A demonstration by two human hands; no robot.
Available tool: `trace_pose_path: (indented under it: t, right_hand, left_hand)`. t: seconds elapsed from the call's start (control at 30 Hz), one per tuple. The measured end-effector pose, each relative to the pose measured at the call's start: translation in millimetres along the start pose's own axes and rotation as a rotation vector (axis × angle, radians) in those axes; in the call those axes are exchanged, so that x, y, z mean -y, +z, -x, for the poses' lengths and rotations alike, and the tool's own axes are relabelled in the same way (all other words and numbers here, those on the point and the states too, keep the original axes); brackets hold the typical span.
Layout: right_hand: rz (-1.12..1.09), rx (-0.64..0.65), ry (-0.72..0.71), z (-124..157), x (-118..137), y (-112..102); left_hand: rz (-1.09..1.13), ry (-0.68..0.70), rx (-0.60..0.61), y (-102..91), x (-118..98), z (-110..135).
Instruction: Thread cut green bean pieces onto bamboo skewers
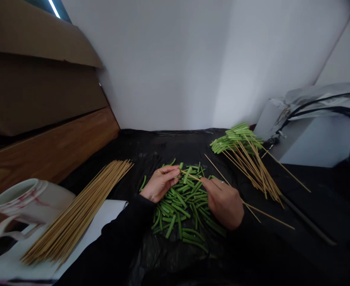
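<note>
A loose heap of short green bean pieces (183,206) lies on black plastic sheeting (151,155). My left hand (160,183) hovers over the heap's left side, fingers pinched on a bean piece at the tip of a thin bamboo skewer (189,176). My right hand (224,202) is closed round that same skewer, whose back end runs out to the right behind the hand. Both sleeves are black.
A bundle of bare bamboo skewers (79,210) lies at the left on white paper, beside a white mug (23,202). Finished bean skewers (246,155) are piled at the back right. Cardboard and wood boards lean at the left; a white box with black cables sits at the right.
</note>
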State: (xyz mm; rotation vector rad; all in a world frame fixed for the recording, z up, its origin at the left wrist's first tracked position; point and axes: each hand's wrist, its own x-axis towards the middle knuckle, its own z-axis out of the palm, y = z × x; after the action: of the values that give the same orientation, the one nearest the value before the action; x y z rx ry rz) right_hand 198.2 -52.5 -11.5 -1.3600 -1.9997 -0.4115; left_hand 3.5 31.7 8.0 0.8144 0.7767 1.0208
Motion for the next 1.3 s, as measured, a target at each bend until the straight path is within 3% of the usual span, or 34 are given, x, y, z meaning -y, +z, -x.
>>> trace_pose_path:
  t: [0.17, 0.4, 0.6, 1.3]
  right_hand:
    - [-0.064, -0.036, 0.001, -1.3, -3.2, 0.3]
    - [-0.09, 0.037, 0.028, 0.0, 0.7, 0.6]
    - [-0.126, -0.042, 0.021, -1.5, -2.0, 1.2]
    - [-0.163, 0.037, 0.056, -2.1, 5.4, -2.3]
  left_hand:
    - [-0.021, -0.019, 0.008, 1.6, 0.5, 1.2]
    - [-0.003, -0.012, 0.024, 3.2, -1.1, 3.5]
    - [-0.006, -0.037, 0.045, 3.8, -0.2, 4.0]
    - [-0.012, -0.063, 0.058, 9.7, 0.0, 8.6]
